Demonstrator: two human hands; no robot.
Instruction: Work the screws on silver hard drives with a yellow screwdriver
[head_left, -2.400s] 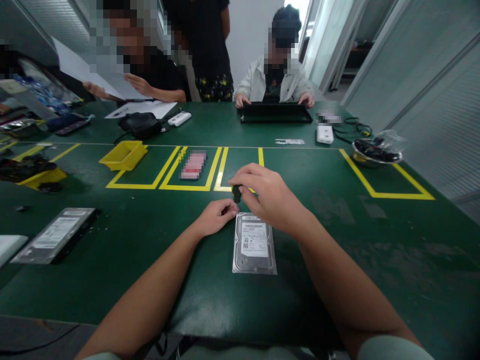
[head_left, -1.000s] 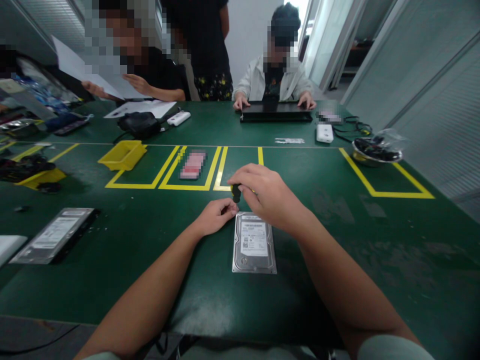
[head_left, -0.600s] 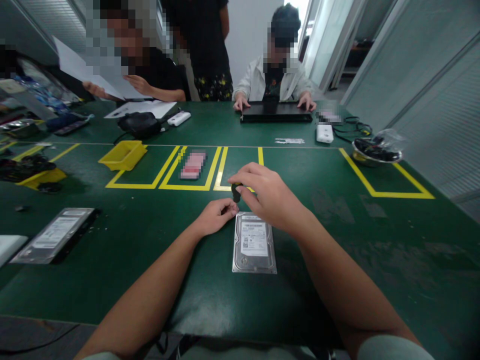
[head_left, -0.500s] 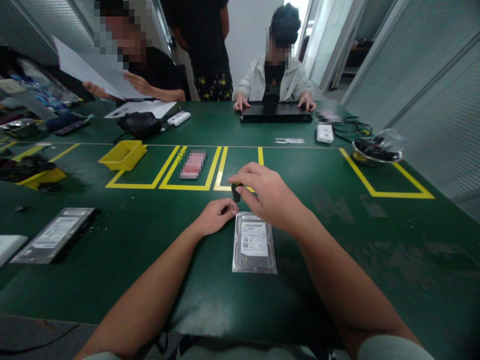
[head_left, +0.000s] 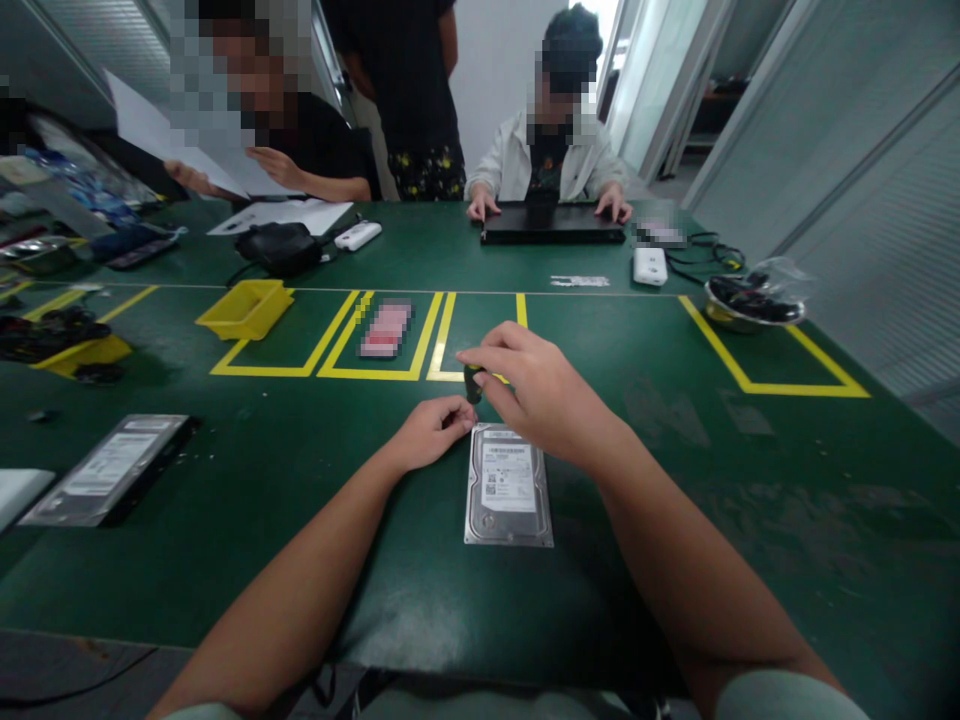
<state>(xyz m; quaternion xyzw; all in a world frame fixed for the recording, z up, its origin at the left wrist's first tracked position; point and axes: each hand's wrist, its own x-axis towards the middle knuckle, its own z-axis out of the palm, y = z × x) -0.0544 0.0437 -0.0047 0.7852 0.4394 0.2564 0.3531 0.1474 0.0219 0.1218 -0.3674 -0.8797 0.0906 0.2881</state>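
Note:
A silver hard drive [head_left: 509, 486] lies label-up on the green table [head_left: 675, 470] right in front of me. My right hand [head_left: 540, 395] is closed around the black handle of a screwdriver [head_left: 472, 382] held upright over the drive's far left corner. My left hand [head_left: 429, 431] rests beside that corner with its fingers pinched near the tool's lower end; the tip itself is hidden.
A second hard drive [head_left: 105, 468] lies at the left. Yellow bins [head_left: 246, 308] sit further back among yellow tape outlines. A metal bowl of dark parts [head_left: 752, 303] is at the far right. Other people sit across the table with papers and a black laptop [head_left: 551, 225].
Both hands stay at the drive's far left corner; my right hand's fingers shift slightly on the screwdriver handle. The person at the far left moves the papers a little.

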